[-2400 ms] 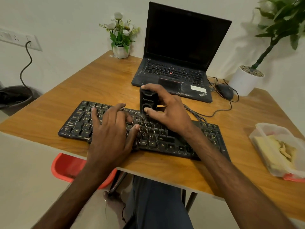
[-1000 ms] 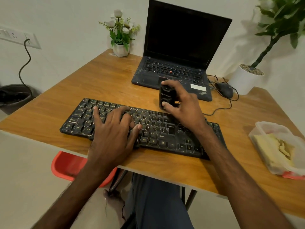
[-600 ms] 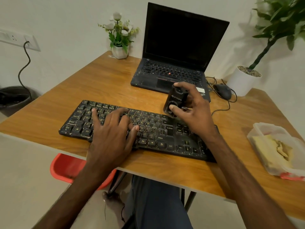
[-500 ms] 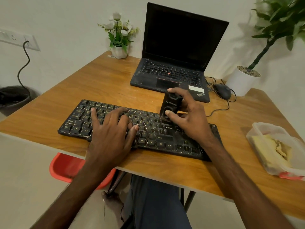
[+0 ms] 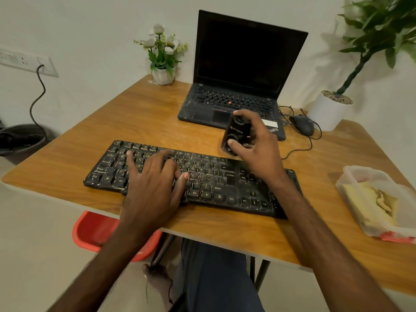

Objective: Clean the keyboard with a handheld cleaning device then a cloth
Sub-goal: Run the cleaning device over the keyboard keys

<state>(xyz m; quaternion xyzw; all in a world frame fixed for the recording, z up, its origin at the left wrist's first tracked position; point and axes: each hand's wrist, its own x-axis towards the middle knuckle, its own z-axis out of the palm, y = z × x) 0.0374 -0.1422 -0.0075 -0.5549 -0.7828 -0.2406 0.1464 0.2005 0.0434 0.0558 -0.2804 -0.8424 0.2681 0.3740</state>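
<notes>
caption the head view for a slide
Left hand rests on the keyboard while right hand holds a handheld cleaner at its far edge.

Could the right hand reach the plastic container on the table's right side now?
Probably yes: bare table lies between the right hand and the container, but the hand grips the cleaning device.

2 hands [image 5: 153, 190] [image 5: 261, 152], 2 plants [image 5: 163, 52] [image 5: 369, 30]; 1 ea.: kbd [image 5: 216, 176], laptop [image 5: 243, 55], mouse [image 5: 302, 124], cleaning device [image 5: 236, 136], plastic box [image 5: 360, 169].

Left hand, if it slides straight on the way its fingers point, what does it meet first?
The left hand first crosses the far rows of the keyboard, then bare table; beyond, probably the flower pot.
</notes>
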